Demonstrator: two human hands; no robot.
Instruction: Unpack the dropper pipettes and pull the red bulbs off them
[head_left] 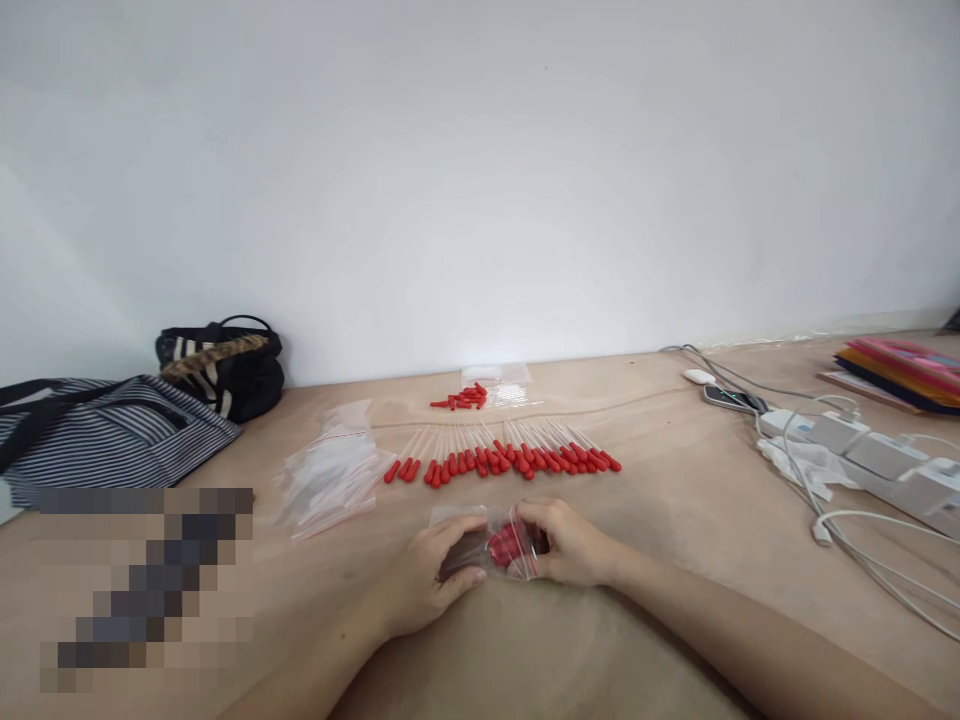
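At the table [712, 490], the left hand [435, 575] curled its fingers round a bag [471, 550] of red bulbs [507, 545]; the right hand [568, 542] pinched the zip end. Droppers [501, 460] lay just beyond, loose bags [336, 472] left, chargers [885, 458] right.

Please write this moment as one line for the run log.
left hand: holding clear bag | right hand: holding same bag, red-lined end | inside bag: red bulbs | beyond: red-bulbed droppers in a row

striped bag [120, 425], black bag [259, 385], white chargers [881, 452]
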